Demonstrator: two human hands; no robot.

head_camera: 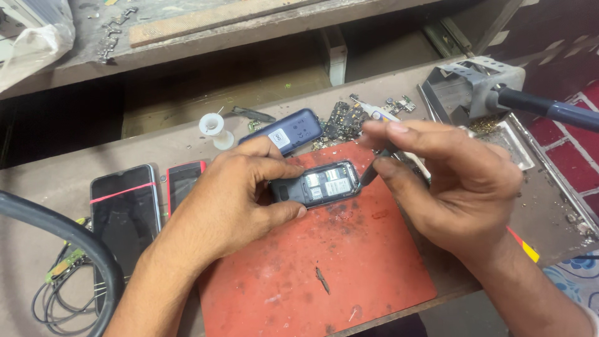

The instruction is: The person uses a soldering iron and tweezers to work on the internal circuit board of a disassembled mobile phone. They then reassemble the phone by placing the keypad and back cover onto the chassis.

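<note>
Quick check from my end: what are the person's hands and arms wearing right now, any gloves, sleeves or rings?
Both hands are bare: no gloves, rings or watch show on the left hand or the right hand. Both forearms are uncovered as far as the frame edge, with no sleeve in view.

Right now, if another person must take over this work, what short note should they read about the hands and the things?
Left hand: holds the small dark keypad phone with its back cover off, above the red rubber work mat.
Right hand: pinches a thin metal tool at the phone's right end.
Done: the blue plastic back cover lies off, behind the mat; the phone's inner compartment is exposed.
Left: the cover is not yet back on.
Nearby: a black smartphone with a red band on the left, a soldering iron in its grey stand on the right.
</note>
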